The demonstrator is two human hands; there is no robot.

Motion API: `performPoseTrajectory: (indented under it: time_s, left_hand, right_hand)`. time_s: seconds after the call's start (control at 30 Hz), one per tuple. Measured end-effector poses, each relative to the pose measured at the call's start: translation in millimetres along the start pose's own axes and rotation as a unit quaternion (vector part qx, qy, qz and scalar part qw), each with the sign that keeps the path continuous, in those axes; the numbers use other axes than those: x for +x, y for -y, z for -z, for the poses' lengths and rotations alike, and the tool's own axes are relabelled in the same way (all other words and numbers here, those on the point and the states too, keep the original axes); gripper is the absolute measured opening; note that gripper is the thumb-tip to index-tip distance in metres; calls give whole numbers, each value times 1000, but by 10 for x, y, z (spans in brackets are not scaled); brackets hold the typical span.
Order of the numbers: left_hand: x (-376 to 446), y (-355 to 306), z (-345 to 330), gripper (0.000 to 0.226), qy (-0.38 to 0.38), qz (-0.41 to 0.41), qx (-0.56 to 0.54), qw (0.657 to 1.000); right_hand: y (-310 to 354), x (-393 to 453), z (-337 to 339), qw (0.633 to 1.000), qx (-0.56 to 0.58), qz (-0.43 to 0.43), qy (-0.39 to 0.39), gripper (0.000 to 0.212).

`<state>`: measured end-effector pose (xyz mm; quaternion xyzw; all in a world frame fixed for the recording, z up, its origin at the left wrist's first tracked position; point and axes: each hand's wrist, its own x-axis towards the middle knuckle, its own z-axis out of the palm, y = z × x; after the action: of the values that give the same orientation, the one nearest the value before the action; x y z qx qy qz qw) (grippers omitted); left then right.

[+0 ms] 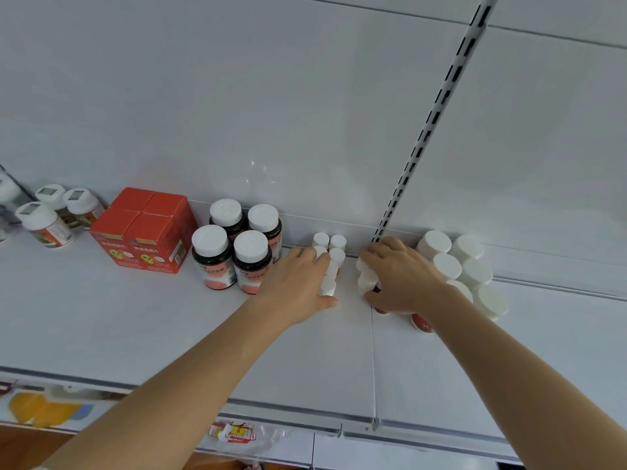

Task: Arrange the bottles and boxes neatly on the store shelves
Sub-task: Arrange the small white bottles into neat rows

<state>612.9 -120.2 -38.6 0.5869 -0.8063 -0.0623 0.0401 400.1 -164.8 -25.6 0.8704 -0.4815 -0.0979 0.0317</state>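
On the white shelf, my left hand lies against a group of small white-capped bottles, fingers curled over their left side. My right hand grips a second cluster of small white-capped bottles just right of the shelf seam. A gap of bare shelf separates the two clusters. Larger white-capped bottles with red labels stand in rows right behind my right hand. Dark bottles with white caps and pink labels stand left of my left hand, next to red boxes.
Several white-capped bottles with printed labels stand at the far left. A slotted upright rail runs up the back panel. Packaged goods lie on a lower shelf below the front edge.
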Motion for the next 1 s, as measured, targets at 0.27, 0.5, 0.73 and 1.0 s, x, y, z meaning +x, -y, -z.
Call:
performPoseTrajectory:
  time_s: [0.27, 0.5, 0.73, 1.0]
  left_hand:
    - [-44, -14, -37, 60, 2, -5, 5, 1000]
    - [-34, -51, -53, 51, 2, -11, 4, 1000]
    - [-13, -18, -105, 47, 6, -5, -13, 1000]
    - [-12, 22, -158, 34, 2, -5, -5, 1000]
  right_hand:
    - [34, 54, 0, 1000, -18, 6, 5, 45]
    - [94, 16, 57, 1000, -12, 0, 2, 39]
    - [96, 98, -66, 998, 24, 42, -37, 38]
    - [205, 131, -135, 995, 93, 19, -27, 42]
